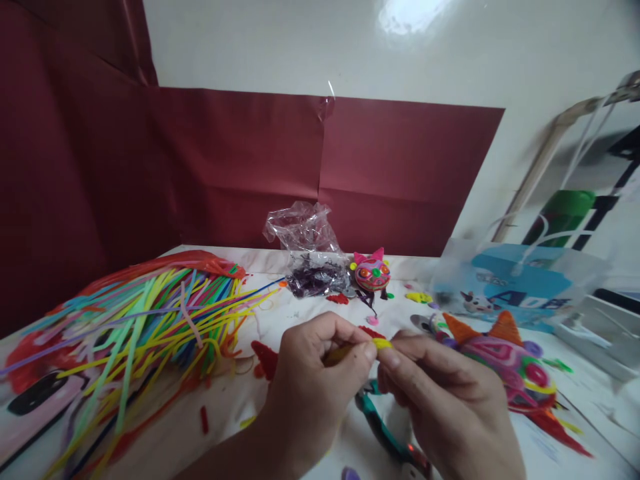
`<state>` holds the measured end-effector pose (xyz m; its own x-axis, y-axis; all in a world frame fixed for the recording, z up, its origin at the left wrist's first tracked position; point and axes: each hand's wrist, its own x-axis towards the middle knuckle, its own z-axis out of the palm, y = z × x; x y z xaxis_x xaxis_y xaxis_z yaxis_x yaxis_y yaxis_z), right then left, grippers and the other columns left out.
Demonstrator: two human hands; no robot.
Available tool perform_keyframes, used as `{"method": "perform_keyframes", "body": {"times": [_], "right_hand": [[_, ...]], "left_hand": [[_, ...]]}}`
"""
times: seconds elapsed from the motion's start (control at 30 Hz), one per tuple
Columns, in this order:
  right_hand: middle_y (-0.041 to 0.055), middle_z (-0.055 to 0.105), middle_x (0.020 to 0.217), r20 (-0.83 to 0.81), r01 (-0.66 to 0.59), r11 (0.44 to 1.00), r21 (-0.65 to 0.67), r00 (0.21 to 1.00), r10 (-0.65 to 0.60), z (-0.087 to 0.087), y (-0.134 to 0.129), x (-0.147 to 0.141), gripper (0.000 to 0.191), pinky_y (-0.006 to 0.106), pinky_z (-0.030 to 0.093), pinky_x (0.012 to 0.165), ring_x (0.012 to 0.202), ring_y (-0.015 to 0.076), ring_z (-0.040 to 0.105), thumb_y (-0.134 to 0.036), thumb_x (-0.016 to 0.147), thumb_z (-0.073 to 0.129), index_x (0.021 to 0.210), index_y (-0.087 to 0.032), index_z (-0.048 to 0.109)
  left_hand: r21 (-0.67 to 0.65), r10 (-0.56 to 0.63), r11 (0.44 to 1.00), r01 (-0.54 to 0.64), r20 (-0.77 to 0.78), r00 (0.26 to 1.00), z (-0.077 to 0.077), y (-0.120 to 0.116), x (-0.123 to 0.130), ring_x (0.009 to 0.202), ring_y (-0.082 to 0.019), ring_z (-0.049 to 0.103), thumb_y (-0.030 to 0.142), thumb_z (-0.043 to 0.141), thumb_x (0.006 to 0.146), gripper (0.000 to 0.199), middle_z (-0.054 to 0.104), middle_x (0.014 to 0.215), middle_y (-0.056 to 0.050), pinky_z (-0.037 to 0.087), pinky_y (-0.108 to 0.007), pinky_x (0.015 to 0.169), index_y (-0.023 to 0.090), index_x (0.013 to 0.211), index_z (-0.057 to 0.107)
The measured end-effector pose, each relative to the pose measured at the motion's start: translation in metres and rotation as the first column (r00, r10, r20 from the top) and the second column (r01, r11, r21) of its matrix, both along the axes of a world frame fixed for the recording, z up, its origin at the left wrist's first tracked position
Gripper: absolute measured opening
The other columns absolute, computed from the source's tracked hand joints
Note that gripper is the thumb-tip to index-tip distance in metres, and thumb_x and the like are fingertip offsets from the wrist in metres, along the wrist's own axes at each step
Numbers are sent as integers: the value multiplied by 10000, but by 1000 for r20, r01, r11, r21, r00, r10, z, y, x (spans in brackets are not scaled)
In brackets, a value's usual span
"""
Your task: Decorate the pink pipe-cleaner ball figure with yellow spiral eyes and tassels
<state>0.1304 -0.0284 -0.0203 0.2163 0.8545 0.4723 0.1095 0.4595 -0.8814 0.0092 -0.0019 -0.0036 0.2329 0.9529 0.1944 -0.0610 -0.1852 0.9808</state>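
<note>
My left hand (320,387) pinches a short yellow piece of what looks like pipe cleaner (383,343) between thumb and forefinger. From the other side, the fingers of my right hand (445,400) are closed on the end of the same piece. Part of the yellow piece is hidden inside my left fingers. Below both hands lies a pair of teal-handled pliers (377,423), partly covered by my right hand. A red fuzzy piece (265,360) rests just beyond my left wrist. To the right sits a pink, cat-like figure with orange ears (510,360).
Multicoloured pipe cleaners (175,320) spread over the left side beside a pink phone-like object (45,410). Toward the back are a clear bag with dark contents (315,267) and a smaller pink cat figure (371,272). A blue-and-clear carrier bag (525,280) stands at right.
</note>
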Motion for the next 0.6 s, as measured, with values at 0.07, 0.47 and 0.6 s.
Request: {"method": "perform_keyframes", "body": {"times": [0.07,0.47,0.6], "right_hand": [[-9,524,495,-12,-11,999,-31,1000,11,1,1,-1,270,218,388,452,483,118,458,-341,754,647,533,-189,615],[12,633,626,774,-194,976,-95,602,196,16,7,24,268,242,420,530,567,142,566,-213,844,434,647,-189,615],[-1,623,603,731,-178,983,-51,664,158,17,7,24,256,213,410,508,550,123,556,-211,847,453,630,-186,587]], "left_hand": [[18,31,999,-30,-22,999,1,1,-1,405,-94,480,266,550,687,103,527,468,40,332,-208,407,181,630,543],[354,100,917,186,-654,750,8,5,-20,646,-132,582,119,492,699,148,636,637,1,387,-227,587,171,609,597],[385,137,915,124,-583,801,5,6,-14,625,-124,560,120,505,692,127,607,617,13,377,-226,582,176,603,576]]}}
